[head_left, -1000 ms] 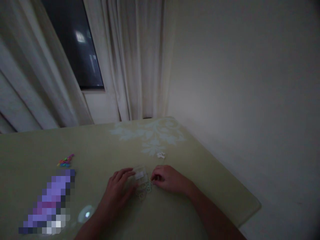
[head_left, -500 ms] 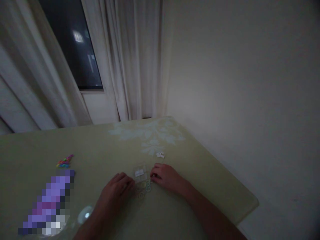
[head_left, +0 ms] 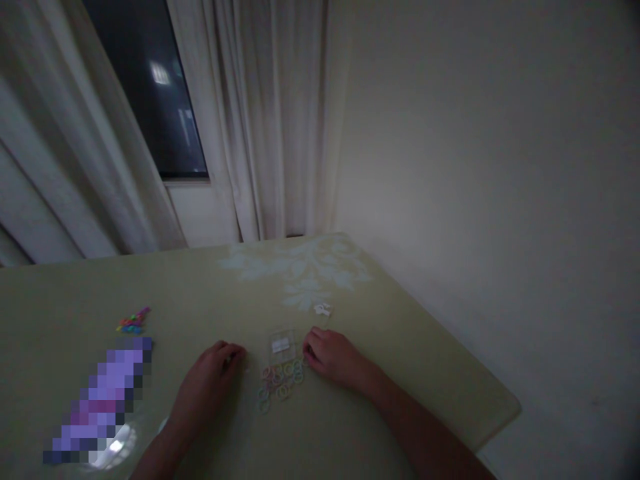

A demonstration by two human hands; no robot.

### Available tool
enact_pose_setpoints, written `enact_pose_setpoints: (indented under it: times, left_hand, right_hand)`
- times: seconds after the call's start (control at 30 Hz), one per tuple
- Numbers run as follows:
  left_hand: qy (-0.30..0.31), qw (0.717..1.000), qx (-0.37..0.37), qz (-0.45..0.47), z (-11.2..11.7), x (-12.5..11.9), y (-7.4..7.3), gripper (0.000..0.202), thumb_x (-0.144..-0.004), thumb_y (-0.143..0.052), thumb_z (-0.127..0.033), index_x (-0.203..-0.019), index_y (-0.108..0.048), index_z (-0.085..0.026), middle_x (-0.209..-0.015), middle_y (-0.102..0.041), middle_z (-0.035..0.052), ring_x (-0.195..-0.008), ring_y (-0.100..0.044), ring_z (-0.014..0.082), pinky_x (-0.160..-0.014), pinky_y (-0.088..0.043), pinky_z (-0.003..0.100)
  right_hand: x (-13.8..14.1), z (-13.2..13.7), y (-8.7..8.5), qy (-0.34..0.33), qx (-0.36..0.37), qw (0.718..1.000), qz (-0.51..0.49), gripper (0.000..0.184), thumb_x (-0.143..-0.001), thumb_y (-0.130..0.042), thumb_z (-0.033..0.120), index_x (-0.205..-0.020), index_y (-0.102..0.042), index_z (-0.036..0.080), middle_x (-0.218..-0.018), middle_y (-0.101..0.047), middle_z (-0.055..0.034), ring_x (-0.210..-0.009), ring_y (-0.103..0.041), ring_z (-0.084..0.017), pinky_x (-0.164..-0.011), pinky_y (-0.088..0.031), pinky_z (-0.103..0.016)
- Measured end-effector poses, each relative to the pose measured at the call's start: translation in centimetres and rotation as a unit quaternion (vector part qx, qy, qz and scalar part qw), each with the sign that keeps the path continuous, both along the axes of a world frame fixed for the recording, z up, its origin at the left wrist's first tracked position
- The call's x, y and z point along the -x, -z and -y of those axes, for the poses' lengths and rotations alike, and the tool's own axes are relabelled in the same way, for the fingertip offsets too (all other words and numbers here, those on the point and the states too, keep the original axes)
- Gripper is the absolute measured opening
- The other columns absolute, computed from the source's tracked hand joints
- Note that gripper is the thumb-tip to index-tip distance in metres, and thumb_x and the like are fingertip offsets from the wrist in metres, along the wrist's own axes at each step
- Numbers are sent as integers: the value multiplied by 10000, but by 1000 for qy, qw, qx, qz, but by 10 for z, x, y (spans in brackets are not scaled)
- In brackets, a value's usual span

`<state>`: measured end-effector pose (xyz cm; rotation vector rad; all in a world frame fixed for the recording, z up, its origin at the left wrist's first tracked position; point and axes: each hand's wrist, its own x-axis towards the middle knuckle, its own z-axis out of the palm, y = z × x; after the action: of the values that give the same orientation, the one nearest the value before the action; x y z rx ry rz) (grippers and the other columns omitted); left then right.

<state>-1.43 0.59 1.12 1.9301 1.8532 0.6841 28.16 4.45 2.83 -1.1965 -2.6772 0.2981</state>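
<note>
Several small pastel rings [head_left: 283,391] lie in a loose cluster on the table, just below a clear flat case [head_left: 281,357] with a white label. My left hand [head_left: 213,373] is left of the cluster and apart from it, its thumb and fingers pinched together. A faint pale bit shows by those fingertips, too small to name. At the right side of the rings and case rests my right hand [head_left: 333,353], fingers curled closed beside the end rings. Whatever its fingertips may hold is hidden. Beyond that hand lie small white pieces [head_left: 323,309].
A pile of small bright coloured pieces [head_left: 134,321] lies at the left, above a blurred-out purple item [head_left: 103,397]. A shiny reflection shows near my left forearm. The pale green table [head_left: 200,293] meets the wall [head_left: 475,200] at right and curtains [head_left: 290,120] behind.
My left hand has moved left, away from the case and rings, uncovering more of the rings. My right hand has stayed nearly in place. The view has shifted slightly.
</note>
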Motion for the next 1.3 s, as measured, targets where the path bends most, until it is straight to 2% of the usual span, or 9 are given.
enact_pose_setpoints:
  times: [0.2, 0.33, 0.47, 0.63, 0.83, 1.07, 1.2, 1.27, 1.3]
  left_hand:
    - [34, 998, 49, 4, 2, 1, -1, 251, -874, -549, -376, -843, -753, -232, -882, -734, 63, -797, -708, 234, -734, -523, 319]
    - [75, 996, -13, 43, 5, -11, -2, 238, -909, -544, -356, -788, -707, -231, -829, -722, 47, -747, -692, 215, -698, -526, 296]
    - [95, 978, -103, 155, 15, -39, -7, 210, -942, -588, -402, -876, -720, -252, -847, -750, 25, -769, -707, 202, -706, -555, 271]
    - [88, 957, -185, 204, 26, -59, -6, 134, -933, -638, -330, -910, -751, -262, -896, -781, 17, -828, -742, 196, -763, -600, 259]
    - [110, 939, -264, 191, 27, -54, 1, 176, -950, -678, -289, -1068, -807, -311, -1035, -820, 25, -920, -787, 190, -833, -628, 246]
    - [136, 943, -240, 186, 29, -54, 5, 255, -997, -604, -340, -1149, -809, -339, -1142, -818, 39, -1002, -794, 230, -861, -658, 310]
    - [113, 945, -241, 188, 30, -55, 3, 176, -949, -667, -322, -1031, -822, -314, -1016, -833, 10, -896, -797, 210, -821, -649, 279]
    - [92, 952, -222, 188, 30, -56, 2, 144, -932, -678, -325, -1001, -802, -300, -945, -823, -5, -824, -781, 194, -775, -639, 260]
    - [77, 957, -206, 188, 31, -56, 2, 144, -931, -674, -332, -1005, -791, -296, -925, -816, -10, -801, -771, 189, -757, -635, 256]
  right_hand:
    - [-3, -3, -2, 20, 39, 992, -119, 58, -994, -525, 178, -955, -568, 172, -951, -594, -49, -798, -519, -165, -714, -375, -279]
    - [0, -3, 1, 15, 120, 956, -266, 60, -997, -509, 213, -946, -533, 191, -906, -548, -16, -787, -490, -154, -723, -380, -277]
    - [11, 6, 0, 3, 215, 905, -367, 163, -1024, -514, 341, -952, -547, 198, -851, -516, 7, -757, -458, -146, -699, -377, -269]
    - [20, 18, -4, -24, 256, 886, -387, 239, -1023, -545, 426, -973, -570, 194, -823, -487, 22, -736, -425, -134, -672, -356, -255]
    - [25, 22, 0, -32, 261, 882, -391, 264, -1008, -577, 450, -971, -594, 189, -807, -494, 24, -717, -430, -130, -649, -352, -249]
    - [35, 28, 6, -35, 307, 847, -432, 391, -974, -598, 585, -977, -600, 195, -790, -478, 27, -698, -414, -129, -638, -361, -250]
    - [37, 26, 8, -19, 331, 830, -449, 436, -947, -628, 616, -984, -633, 182, -780, -496, 27, -680, -420, -120, -614, -345, -241]
    - [36, 23, 7, -4, 321, 834, -448, 391, -955, -639, 567, -981, -655, 177, -775, -521, 24, -681, -445, -122, -623, -362, -242]
    - [35, 21, 6, 3, 301, 846, -440, 346, -959, -650, 520, -972, -670, 174, -777, -535, 21, -685, -462, -124, -632, -374, -242]
